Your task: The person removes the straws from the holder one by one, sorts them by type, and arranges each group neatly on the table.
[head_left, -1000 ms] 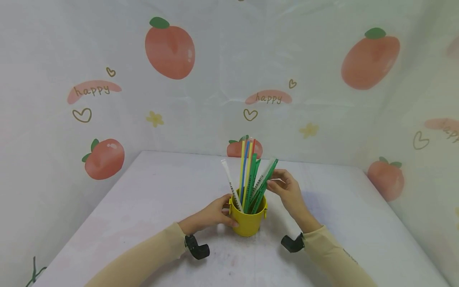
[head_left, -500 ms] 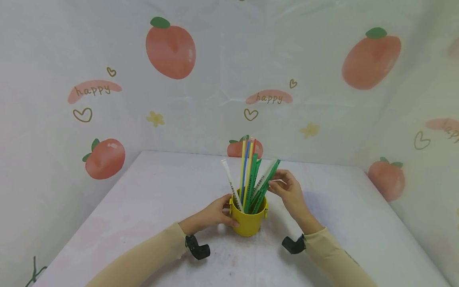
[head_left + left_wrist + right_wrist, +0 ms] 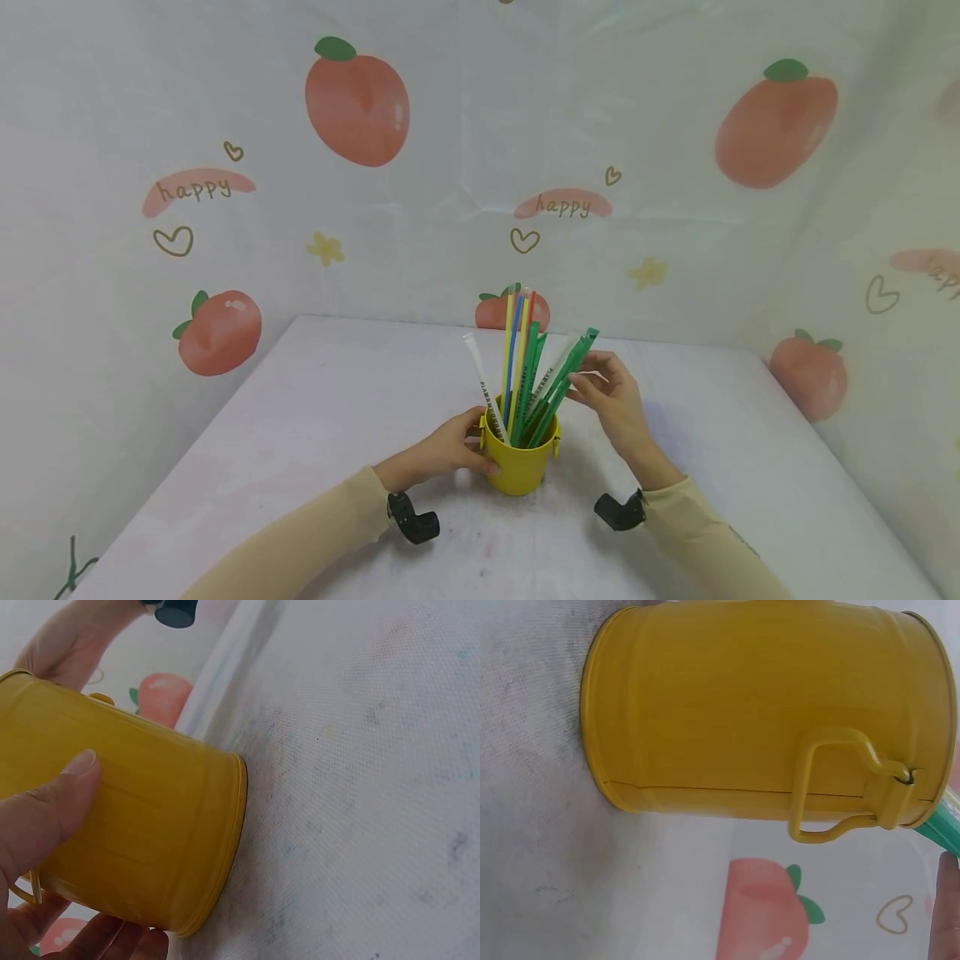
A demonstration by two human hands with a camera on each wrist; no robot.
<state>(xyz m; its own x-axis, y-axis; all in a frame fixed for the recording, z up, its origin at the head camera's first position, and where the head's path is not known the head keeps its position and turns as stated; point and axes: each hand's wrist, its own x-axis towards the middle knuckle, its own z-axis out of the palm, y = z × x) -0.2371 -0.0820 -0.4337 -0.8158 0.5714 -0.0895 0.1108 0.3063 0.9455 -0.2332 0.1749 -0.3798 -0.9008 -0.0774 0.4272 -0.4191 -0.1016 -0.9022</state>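
A small yellow metal bucket (image 3: 517, 473) stands upright on the table, with wrapped and bare-looking straws leaning in it. My left hand (image 3: 453, 446) grips its left side; the left wrist view shows the thumb (image 3: 49, 814) against the wall and other fingers around it. With thumb and fingers, my right hand (image 3: 617, 408) pinches a green-wrapped straw (image 3: 582, 348) at the bucket's right, its lower end still inside the rim. In the right wrist view, only a fingertip (image 3: 946, 900) shows beside the green wrapper (image 3: 939, 829); the bucket's side handle (image 3: 802, 787) faces that camera.
The bucket also holds a white-wrapped straw (image 3: 476, 354) leaning left, tall yellow, blue and red straws, and more green ones (image 3: 528, 367). A white cloth (image 3: 360, 375) with faint stains covers the table. A fruit-printed sheet (image 3: 465, 125) hangs behind.
My right hand has shifted slightly to the right, and the green straw's top has tilted right and come up a little with it. The left hand and bucket have stayed put.
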